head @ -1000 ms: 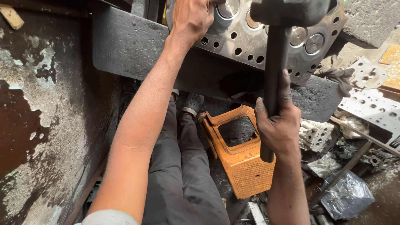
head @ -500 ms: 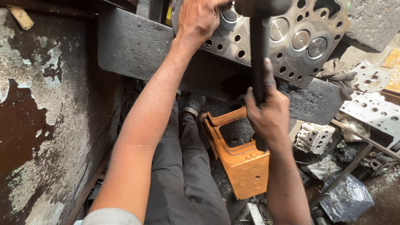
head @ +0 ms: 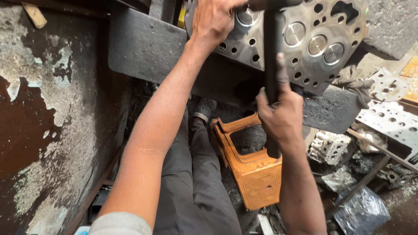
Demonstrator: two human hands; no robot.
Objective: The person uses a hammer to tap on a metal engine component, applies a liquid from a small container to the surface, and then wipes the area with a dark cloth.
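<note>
A grey metal cylinder head [head: 305, 39], drilled with holes and round valve faces, lies on a dark stone slab [head: 143, 48] in a cluttered workshop. The right hand [head: 281, 115] is wrapped tight around a dark hammer handle [head: 272, 56] upright above it, while the left hand [head: 215, 19] rests on its edge, fingers curled. An orange crate [head: 252, 169] sits below among scrap.

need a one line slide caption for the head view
Right hand grips a dark hammer handle while the left hand rests on a metal cylinder head, above an orange crate.
</note>
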